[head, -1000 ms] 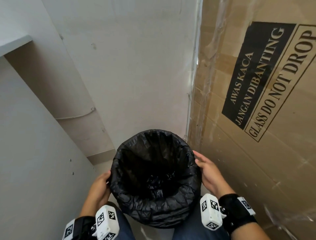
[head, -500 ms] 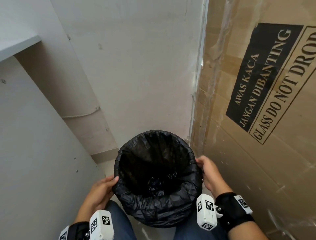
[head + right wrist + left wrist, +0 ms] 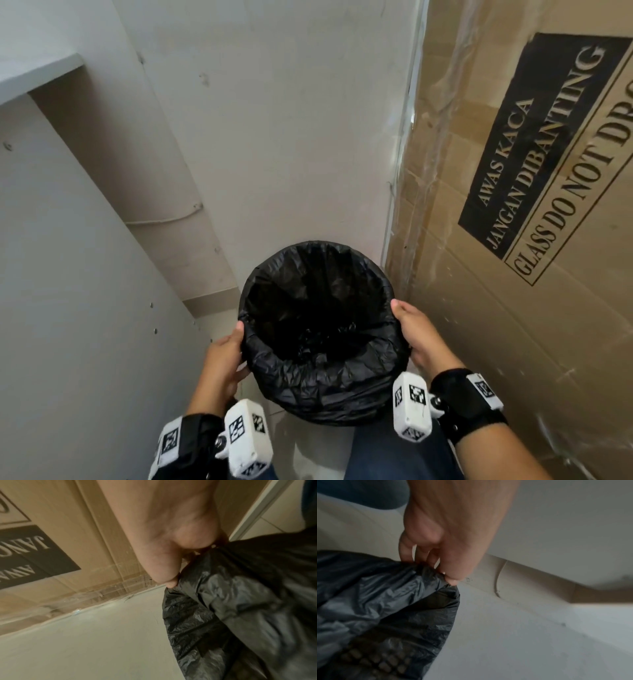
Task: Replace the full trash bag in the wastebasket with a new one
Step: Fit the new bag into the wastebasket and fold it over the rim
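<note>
A round wastebasket stands on the floor in a corner, lined with a black trash bag (image 3: 318,380) whose edge is folded down over the rim. The basket's mesh wall (image 3: 373,660) shows faintly through the plastic in the left wrist view. My left hand (image 3: 227,356) pinches the bag's fold (image 3: 436,574) at the left of the rim. My right hand (image 3: 411,329) grips the bag (image 3: 231,588) at the right of the rim, thumb on top. Inside, the bag looks dark, with crumpled plastic at the bottom.
A tall cardboard box (image 3: 513,240) marked "GLASS DO NOT DROP" stands close on the right. White walls (image 3: 291,137) close the corner behind and a white panel (image 3: 68,308) stands on the left. My blue-trousered legs (image 3: 394,455) are just in front of the basket.
Both hands have moved from the basket's sides up to the rim and taken hold of the bag's folded edge. The view has tilted slightly.
</note>
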